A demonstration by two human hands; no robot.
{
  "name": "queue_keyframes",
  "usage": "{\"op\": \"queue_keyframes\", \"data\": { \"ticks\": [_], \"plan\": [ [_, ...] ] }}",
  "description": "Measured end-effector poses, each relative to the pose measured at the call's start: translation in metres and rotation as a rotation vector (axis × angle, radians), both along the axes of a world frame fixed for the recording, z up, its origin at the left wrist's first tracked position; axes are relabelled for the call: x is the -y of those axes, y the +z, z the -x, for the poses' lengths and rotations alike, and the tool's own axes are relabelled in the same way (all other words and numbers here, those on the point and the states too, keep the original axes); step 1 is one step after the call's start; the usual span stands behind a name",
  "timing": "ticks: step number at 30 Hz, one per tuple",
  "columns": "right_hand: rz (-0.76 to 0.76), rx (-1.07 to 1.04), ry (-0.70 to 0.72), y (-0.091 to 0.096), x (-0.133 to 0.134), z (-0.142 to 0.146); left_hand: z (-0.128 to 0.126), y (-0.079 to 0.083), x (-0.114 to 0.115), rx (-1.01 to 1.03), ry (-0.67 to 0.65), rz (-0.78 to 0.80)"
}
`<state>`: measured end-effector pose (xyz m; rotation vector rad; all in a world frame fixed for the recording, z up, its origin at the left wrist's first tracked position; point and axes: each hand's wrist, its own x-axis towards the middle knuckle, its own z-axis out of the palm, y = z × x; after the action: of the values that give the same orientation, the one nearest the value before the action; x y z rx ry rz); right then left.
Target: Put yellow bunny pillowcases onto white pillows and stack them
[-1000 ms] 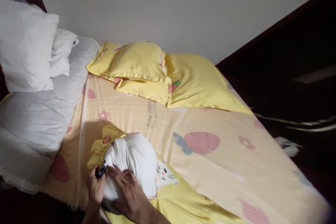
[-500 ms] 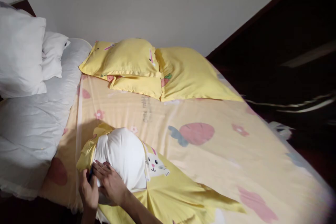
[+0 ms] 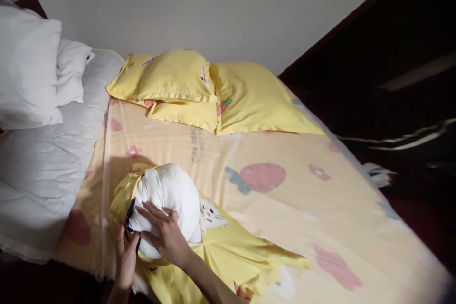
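A white pillow (image 3: pixel 167 192) bulges out of a yellow pillowcase (image 3: pixel 221 256) printed with a white bunny, at the near left of the bed. My right hand (image 3: pixel 166 232) lies on the pillow's near side with fingers spread and pressing. My left hand (image 3: pixel 126 251) is closed on the pillowcase's open edge, where a dark trim shows, just left of the pillow.
The bed has a yellow sheet (image 3: pixel 270 185) with pink and blue prints. Three yellow pillows (image 3: pixel 178 78) lie at its head by the wall. A white duvet (image 3: pixel 42 161) and white pillows (image 3: pixel 28 61) are piled at the left. Dark floor lies to the right.
The pillow has been lifted and turned slightly, showing more white. My right hand has slid further up onto it; my left hand still grips the case edge.
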<state>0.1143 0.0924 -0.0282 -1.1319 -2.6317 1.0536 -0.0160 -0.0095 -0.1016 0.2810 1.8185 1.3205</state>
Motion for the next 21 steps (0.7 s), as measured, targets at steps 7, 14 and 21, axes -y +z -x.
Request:
{"op": "queue_keyframes", "data": {
  "ticks": [7,14,21],
  "plan": [
    [-0.063,0.034,0.131,-0.039,0.008,0.016,-0.018,0.010,-0.001,-0.362,-0.046,0.085],
    [-0.010,-0.162,0.425,-0.013,-0.001,0.022,0.002,0.010,0.031,-0.605,-0.360,0.194],
    [0.020,-0.179,-0.087,0.008,-0.054,-0.017,-0.002,0.004,0.061,-0.702,-0.579,0.260]
  ]
}}
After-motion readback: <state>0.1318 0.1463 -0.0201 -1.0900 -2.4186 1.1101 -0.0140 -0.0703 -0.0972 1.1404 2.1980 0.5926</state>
